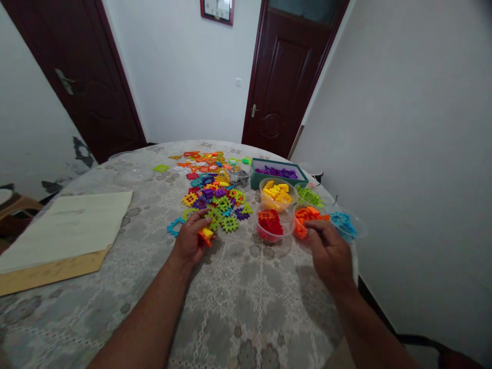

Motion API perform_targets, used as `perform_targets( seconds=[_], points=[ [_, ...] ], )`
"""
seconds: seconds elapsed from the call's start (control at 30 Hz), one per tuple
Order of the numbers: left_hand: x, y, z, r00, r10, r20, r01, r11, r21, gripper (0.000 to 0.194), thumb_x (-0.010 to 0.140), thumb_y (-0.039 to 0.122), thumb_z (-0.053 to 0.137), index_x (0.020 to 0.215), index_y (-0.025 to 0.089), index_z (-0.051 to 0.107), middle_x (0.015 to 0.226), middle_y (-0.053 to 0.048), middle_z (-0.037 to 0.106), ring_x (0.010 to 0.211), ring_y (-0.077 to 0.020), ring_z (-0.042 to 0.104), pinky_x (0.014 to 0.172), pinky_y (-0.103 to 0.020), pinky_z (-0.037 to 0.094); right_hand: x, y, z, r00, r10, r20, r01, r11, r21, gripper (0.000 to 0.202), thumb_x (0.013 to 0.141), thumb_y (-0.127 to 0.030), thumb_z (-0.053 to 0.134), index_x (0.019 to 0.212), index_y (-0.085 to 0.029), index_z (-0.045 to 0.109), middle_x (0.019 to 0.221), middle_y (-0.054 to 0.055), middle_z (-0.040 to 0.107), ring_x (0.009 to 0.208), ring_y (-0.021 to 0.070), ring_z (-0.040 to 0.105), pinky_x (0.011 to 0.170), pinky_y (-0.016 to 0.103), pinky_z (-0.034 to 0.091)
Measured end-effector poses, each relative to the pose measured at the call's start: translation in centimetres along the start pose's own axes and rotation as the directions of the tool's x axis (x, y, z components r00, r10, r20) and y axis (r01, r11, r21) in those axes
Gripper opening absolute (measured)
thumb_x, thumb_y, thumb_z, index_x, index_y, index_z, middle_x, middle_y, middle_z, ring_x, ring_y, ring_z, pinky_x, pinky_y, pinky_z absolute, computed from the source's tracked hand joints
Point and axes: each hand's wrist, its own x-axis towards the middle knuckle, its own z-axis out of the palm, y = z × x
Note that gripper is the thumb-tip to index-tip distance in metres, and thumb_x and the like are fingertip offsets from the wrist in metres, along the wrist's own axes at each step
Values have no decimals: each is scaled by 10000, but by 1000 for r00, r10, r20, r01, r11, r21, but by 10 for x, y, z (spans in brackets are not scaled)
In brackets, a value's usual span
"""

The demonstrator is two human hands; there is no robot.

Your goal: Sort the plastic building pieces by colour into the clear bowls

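My left hand (191,238) is closed around several orange and yellow interlocking plastic pieces (206,233), held just above the tablecloth. Right beyond it spreads a loose pile of green, purple, yellow and blue notched plastic pieces (223,203). My right hand (331,253) reaches over the near rim of a clear bowl of orange pieces (302,215), thumb and fingers pinched together. Whether an orange piece sits between those fingertips is hidden against the orange behind them. To the left of that bowl stands a clear bowl of red pieces (271,224).
Behind are bowls of yellow pieces (277,192) and green pieces (308,196), plus a green box of purple pieces (277,171). A bowl of blue pieces (344,224) sits near the table's right edge. Paper sheets (69,225) lie at left. A wall (415,154) rises at right.
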Motion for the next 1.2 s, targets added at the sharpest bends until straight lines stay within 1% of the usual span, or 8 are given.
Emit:
perform_targets(
  seconds=[0.07, 0.17, 0.27, 0.33, 0.53, 0.73, 0.93, 1.2],
  points=[
    [-1, -1, 0, 1000, -5, 12, 5, 1000, 24, 507, 660, 229, 852, 1141, 164, 705, 862, 5, 628, 586, -118, 607, 431, -253, 576, -11, -28, 16, 980, -77, 183, 55, 991, 122, 183, 1008, -259, 593, 1086, -234, 756, 1085, 75, 760, 978, 227, 711, 835, 339, 559],
    [-3, -3, 1, 1000, -8, 27, 7, 998, 63, 498, 660, 250, 866, 1129, 170, 715, 850, 12, 618, 591, -114, 603, 447, -250, 579, -14, -59, 41, 898, -206, 389, 102, 957, 272, 177, 1003, -187, 583, 1081, -221, 737, 1027, 66, 745, 885, 191, 701, 780, 306, 544],
    [-4, -4, 1, 999, -1, 35, -1, 997, 73, 503, 663, 265, 881, 1128, 181, 709, 859, 17, 621, 582, -105, 592, 457, -245, 576, -10, -77, 64, 820, -295, 491, 128, 930, 345, 165, 1000, -157, 582, 1062, -208, 727, 970, 53, 725, 840, 176, 685, 788, 307, 529],
    [-3, -5, 0, 999, 3, 44, -6, 998, 67, 508, 668, 276, 884, 1134, 184, 705, 850, 21, 617, 575, -106, 587, 454, -245, 570, -11, -82, 78, 803, -323, 500, 142, 920, 366, 155, 996, -153, 585, 1042, -204, 723, 953, 50, 715, 840, 180, 678, 793, 312, 520],
    [-3, -5, -3, 999, 19, 29, -21, 998, 59, 506, 667, 294, 882, 1131, 181, 713, 852, 15, 627, 581, -116, 591, 446, -246, 551, -38, -73, 114, 856, -250, 452, 62, 919, 390, 175, 963, -114, 591, 1023, -208, 726, 939, 44, 721, 848, 184, 686, 776, 299, 508],
    [-3, -7, -4, 999, 19, 26, -21, 997, 77, 492, 673, 306, 879, 1124, 181, 727, 869, 8, 634, 586, -116, 588, 453, -252, 550, -55, -61, 124, 838, -283, 466, 91, 915, 392, 194, 956, -91, 581, 1015, -215, 718, 933, 40, 719, 867, 189, 692, 783, 299, 512],
    [-7, -6, -3, 995, -1, 100, -10, 994, 113, 497, 691, 332, 883, 1143, 186, 741, 859, 1, 648, 604, -122, 603, 470, -239, 545, -56, -58, 127, 876, -317, 363, 167, 906, 388, 271, 957, -91, 563, 1160, -218, 690, 1068, 70, 705, 973, 207, 673, 857, 325, 548],
    [-13, -6, 4, 980, -66, 189, 34, 985, 169, 438, 714, 306, 877, 1120, 169, 785, 907, -54, 730, 610, -143, 616, 456, -231, 505, -57, -52, 131, 934, -181, 308, 77, 944, 319, 553, 970, -137, 576, 1504, -267, 514, 1364, 135, 607, 980, 231, 657, 930, 449, 594]
  ],
)
